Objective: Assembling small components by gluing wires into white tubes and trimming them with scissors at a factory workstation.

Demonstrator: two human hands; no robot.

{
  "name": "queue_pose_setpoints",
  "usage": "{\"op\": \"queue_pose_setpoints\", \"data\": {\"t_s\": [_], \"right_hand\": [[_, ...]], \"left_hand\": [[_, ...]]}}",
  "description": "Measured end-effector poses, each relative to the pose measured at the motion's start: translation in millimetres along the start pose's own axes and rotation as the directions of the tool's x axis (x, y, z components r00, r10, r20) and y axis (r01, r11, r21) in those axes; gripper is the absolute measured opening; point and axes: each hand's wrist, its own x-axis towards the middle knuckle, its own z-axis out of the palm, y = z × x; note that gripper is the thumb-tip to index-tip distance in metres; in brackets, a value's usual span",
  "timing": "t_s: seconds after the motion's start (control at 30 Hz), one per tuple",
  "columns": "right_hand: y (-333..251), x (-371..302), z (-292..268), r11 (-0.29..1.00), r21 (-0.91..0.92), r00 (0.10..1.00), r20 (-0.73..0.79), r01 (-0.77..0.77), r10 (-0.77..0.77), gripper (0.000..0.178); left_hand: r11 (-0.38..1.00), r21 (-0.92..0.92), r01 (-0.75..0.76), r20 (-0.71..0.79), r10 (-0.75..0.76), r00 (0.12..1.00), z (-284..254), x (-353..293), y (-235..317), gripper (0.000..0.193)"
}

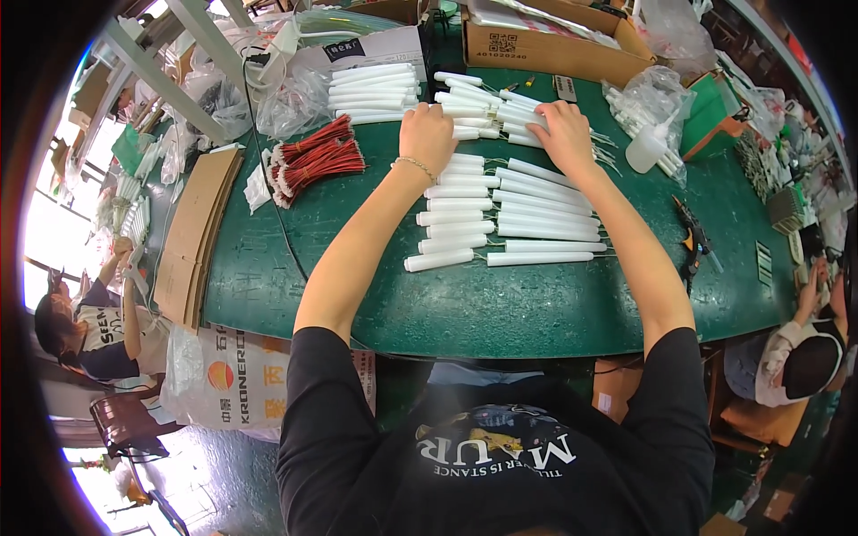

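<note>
Left hand [427, 134]: palm down, fingers curled on white tubes [500, 210], at 12 o'clock.
Right hand [563, 134]: fingers gripping loose tubes, at 1 o'clock.
Red wires [313, 161]: 10 o'clock on green table [500, 308].

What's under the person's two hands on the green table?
White tubes with thin wires at their ends lie in rows. The left hand and right hand both press on tubes at the far end of the rows. The parts beneath the palms are covered.

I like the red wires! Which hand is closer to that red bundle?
Left. The left hand rests on the white tubes just right of the red wire bundle. The right hand lies farther right, beyond the left hand.
</note>
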Motion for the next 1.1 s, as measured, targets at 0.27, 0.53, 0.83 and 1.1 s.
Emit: {"op": "queue_pose_setpoints", "data": {"t_s": [0.27, 0.53, 0.83, 1.1], "right_hand": [[10, 9, 5, 0.991, 0.053, 0.986, 0.112, 0.119, -0.124, 0.031], [13, 19, 5, 0.986, 0.036, 0.971, 0.17, 0.162, -0.165, 0.034], [-9, -4, -41, 0.98, 0.07, 0.979, 0.069, 0.188, -0.193, 0.037], [-76, -127, -146, 0.939, 0.322, 0.9, 0.366, 0.118, -0.238, 0.05]], "left_hand": [[0.99, -0.031, -0.134, -0.233, 0.123, 0.965, 12, 9, -2, 0.026], [0.981, 0.065, -0.185, -0.177, 0.194, 0.965, 17, 18, -4, 0.024], [0.977, -0.031, -0.212, -0.221, 0.2, 0.955, -11, -2, 0, 0.033], [0.866, -0.387, -0.317, 0.055, 0.364, 0.93, -118, -124, 43, 0.043]]}}
